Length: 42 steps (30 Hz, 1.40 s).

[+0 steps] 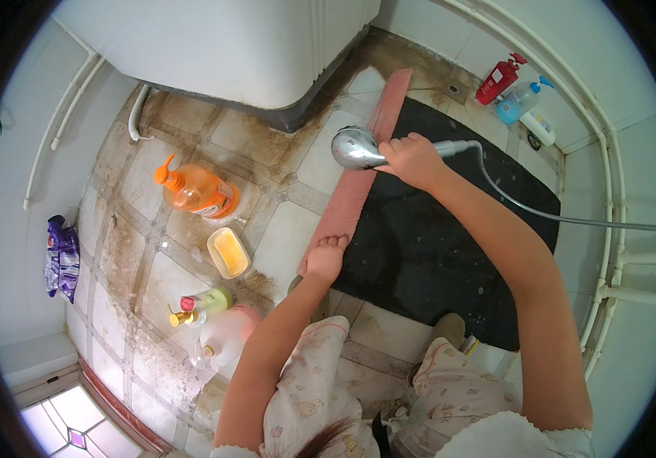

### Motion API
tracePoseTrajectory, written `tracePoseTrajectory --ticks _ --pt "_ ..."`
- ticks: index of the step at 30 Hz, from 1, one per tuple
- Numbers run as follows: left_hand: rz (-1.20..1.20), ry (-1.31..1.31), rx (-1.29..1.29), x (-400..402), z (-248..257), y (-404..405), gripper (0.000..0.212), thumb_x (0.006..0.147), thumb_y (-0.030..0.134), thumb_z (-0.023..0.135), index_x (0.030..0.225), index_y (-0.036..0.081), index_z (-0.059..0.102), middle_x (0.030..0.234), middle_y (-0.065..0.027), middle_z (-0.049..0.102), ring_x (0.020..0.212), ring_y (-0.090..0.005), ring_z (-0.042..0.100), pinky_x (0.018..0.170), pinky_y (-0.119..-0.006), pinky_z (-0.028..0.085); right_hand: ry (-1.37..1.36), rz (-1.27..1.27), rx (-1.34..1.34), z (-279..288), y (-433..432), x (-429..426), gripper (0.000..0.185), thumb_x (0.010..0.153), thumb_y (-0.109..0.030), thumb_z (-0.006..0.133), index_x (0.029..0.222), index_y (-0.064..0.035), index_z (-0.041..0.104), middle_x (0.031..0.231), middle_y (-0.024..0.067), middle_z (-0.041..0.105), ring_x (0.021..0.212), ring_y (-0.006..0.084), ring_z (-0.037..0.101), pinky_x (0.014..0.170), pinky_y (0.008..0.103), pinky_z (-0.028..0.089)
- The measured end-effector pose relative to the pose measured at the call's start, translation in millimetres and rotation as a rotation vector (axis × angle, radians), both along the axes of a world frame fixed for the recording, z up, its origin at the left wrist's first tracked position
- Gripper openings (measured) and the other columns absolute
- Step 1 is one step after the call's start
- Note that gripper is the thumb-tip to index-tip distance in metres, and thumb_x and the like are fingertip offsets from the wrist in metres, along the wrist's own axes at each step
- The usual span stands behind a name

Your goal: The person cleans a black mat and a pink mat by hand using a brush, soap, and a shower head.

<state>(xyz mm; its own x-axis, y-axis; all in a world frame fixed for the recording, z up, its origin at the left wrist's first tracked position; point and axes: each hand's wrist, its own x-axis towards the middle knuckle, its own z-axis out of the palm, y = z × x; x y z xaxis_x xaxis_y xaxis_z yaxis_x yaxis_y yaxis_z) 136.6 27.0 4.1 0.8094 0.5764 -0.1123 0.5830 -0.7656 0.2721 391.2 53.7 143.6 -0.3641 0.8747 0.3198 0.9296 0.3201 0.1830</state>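
Observation:
A floor mat lies on the tiles with its black backing (431,229) upward; along its left side shows a strip of pink pile (342,212). My left hand (326,259) grips this strip near its lower end, fingers curled over the pile. In my right hand (413,160) is the handle of a chrome shower head (355,149), held above the mat's upper part. The head points left, and I cannot tell whether water is running. From its handle a metal hose (511,197) curves off to the right.
Left on the tiles stand an orange pump bottle (202,192), a soap dish (228,253), a green pump bottle (213,301) and a pink-and-white jug (225,338). A white appliance (219,51) stands ahead. Bottles (516,103) line the right wall beneath pipes (602,131). A purple packet (61,260) lies far left.

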Motion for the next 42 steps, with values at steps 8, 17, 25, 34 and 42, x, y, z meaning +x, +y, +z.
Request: tracePoseTrajectory --ticks 8,17,25,34,42 --pt "-0.008 -0.154 0.281 -21.3 -26.9 9.8 0.027 0.076 0.008 0.046 0.103 0.008 0.05 0.092 -0.0103 0.056 0.086 -0.0233 0.055 0.073 -0.033 0.044 -0.078 -0.155 -0.02 13.3 -17.6 27.0 0.032 0.07 -0.038 0.061 0.076 -0.0092 0.049 0.063 0.0047 0.052 0.059 0.0205 0.054 0.059 0.0306 0.041" --pt "0.161 -0.139 0.331 -37.9 -20.5 51.5 0.019 0.078 0.01 0.043 0.096 0.009 0.046 0.084 -0.0075 0.054 0.078 -0.0228 0.056 0.066 -0.035 0.045 0.015 -0.16 -0.201 -9.5 -122.9 36.4 0.033 0.067 -0.034 0.065 0.08 -0.0084 0.049 0.064 0.0054 0.053 0.058 0.021 0.053 0.057 0.032 0.039" --pt "0.115 0.254 0.359 -37.6 14.7 45.8 0.052 0.084 0.019 0.04 0.134 0.016 0.023 0.139 -0.0056 0.023 0.128 -0.0213 0.02 0.101 -0.045 0.019 0.191 -0.251 -0.336 -62.5 -241.2 -5.7 0.035 0.057 -0.028 0.073 0.077 -0.0088 0.051 0.064 0.0043 0.05 0.058 0.0193 0.052 0.055 0.0306 0.039" --pt "0.092 0.449 -0.016 -70.9 -64.1 60.3 0.075 0.082 0.059 0.029 0.137 0.017 0.001 0.144 -0.004 0.0 0.132 -0.0228 0.002 0.104 -0.045 0.009 0.464 -0.555 -0.547 -109.8 -289.5 -51.3 0.037 0.065 -0.036 0.068 0.076 -0.0051 0.05 0.066 0.0109 0.056 0.06 0.0253 0.058 0.053 0.0351 0.046" --pt "0.075 0.398 0.094 -70.1 -61.8 57.9 0.076 0.081 0.057 0.035 0.137 0.015 0.005 0.143 -0.0078 0.004 0.131 -0.0265 0.005 0.103 -0.046 0.013 0.655 -0.602 -0.905 -104.1 -265.2 -41.7 0.042 0.072 -0.044 0.06 0.079 -0.0038 0.051 0.067 0.0151 0.058 0.064 0.0327 0.058 0.056 0.04 0.046"
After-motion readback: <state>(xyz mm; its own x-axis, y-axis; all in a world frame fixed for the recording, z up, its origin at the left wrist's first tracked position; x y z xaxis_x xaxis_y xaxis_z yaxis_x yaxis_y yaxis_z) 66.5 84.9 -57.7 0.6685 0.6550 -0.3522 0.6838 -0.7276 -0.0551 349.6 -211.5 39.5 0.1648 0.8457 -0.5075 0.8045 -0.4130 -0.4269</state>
